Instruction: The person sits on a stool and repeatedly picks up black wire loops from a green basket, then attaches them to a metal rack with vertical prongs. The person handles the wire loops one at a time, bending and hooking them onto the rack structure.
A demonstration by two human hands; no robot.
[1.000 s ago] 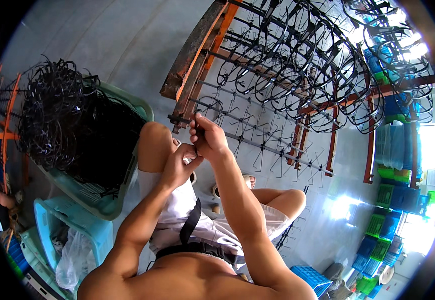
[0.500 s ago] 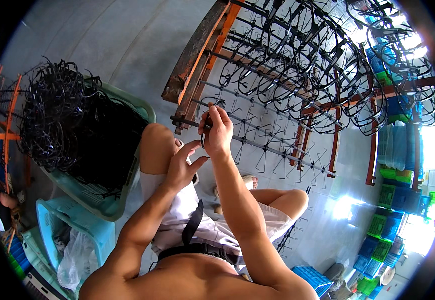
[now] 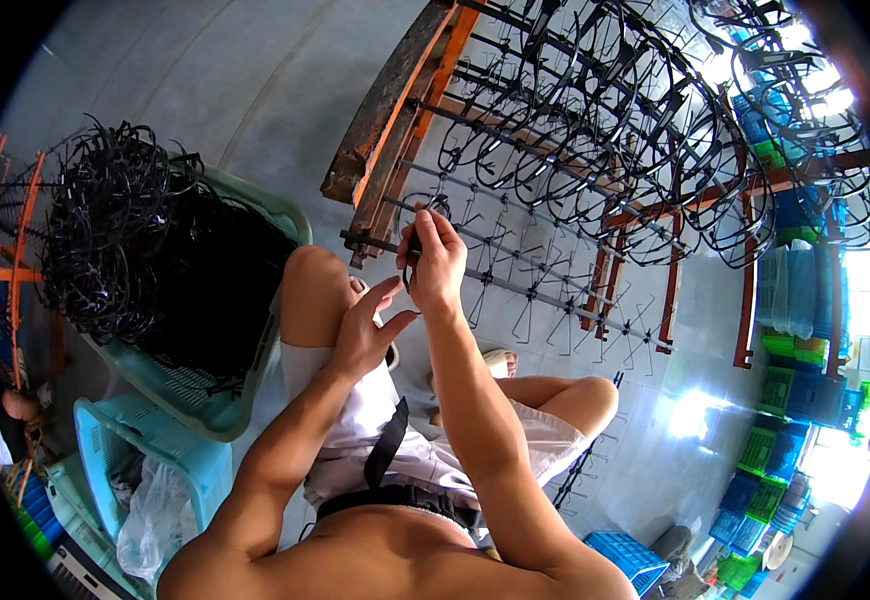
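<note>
Head view: right hand [image 3: 437, 262] pinching a black eyeglass frame [image 3: 425, 215] at the rack [image 3: 515, 215] rod for hanging beside others, left hand [image 3: 367, 330] below the rack, fingers spread, holding nothing, basket [image 3: 285, 215] left of it.

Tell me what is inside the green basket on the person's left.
The green basket holds a heaped tangle of black eyeglass frames, piled above its rim. The pile covers the basket's bottom and anything lying beneath it.
</note>
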